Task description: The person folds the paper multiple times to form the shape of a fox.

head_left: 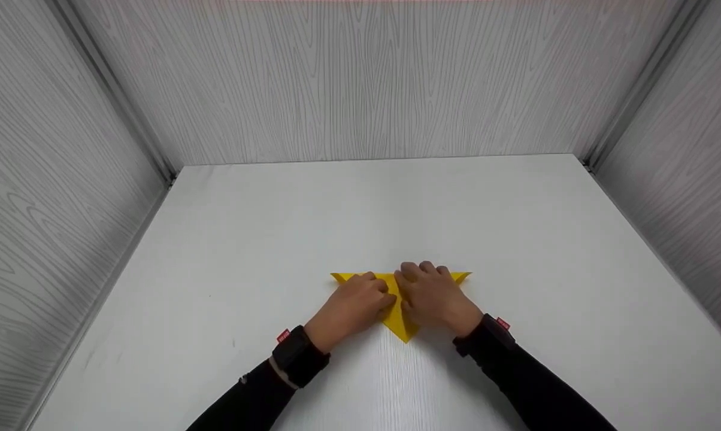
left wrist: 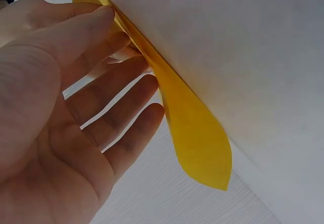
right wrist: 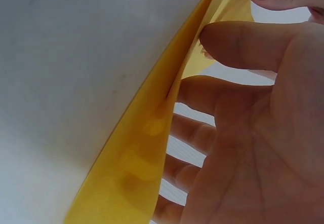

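A folded sheet of yellow paper point(head_left: 401, 326) lies on the table in front of the person, its long edge away from them and one point toward them. My left hand point(head_left: 360, 302) holds its left part; in the left wrist view the thumb and bent fingers point(left wrist: 144, 117) meet the paper's edge, and a flap point(left wrist: 200, 143) of it curves outward. On the right part, my right hand point(head_left: 435, 296) grips the paper. The right wrist view shows the thumb point(right wrist: 238, 44) against a raised layer of the yellow paper point(right wrist: 126, 158), with the other fingers along its edge.
The white table point(head_left: 247, 239) is bounded by a wood-grain back panel point(head_left: 360, 84) and side panels on the left point(head_left: 43, 179) and right point(head_left: 684, 167). Both wrists carry black bands point(head_left: 300, 356), and the sleeves are black.
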`<state>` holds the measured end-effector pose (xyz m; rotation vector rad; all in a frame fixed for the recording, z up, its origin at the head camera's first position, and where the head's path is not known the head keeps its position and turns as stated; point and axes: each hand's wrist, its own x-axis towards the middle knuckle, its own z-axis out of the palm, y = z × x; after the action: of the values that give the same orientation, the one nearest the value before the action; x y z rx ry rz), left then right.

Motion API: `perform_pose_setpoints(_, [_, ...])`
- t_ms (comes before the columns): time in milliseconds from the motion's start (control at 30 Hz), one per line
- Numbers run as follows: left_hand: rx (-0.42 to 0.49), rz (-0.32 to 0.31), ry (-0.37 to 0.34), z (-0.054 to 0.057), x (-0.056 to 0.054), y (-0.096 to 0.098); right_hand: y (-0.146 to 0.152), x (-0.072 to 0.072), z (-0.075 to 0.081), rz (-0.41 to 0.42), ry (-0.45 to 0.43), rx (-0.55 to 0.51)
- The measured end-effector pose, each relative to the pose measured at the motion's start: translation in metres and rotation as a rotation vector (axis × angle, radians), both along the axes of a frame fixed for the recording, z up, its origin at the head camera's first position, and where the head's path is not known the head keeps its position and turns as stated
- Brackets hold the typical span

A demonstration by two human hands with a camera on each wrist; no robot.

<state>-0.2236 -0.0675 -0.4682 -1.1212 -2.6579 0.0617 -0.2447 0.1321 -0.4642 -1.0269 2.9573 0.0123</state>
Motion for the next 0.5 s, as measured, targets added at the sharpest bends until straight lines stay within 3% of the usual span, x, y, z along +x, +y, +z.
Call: perform_pose_setpoints(500, [0.049, -0.017, -0.076, -0.0007, 0.0006, -0.0027, 0.0015, 0.0007, -0.0011, 0.006, -0.001, -0.017])
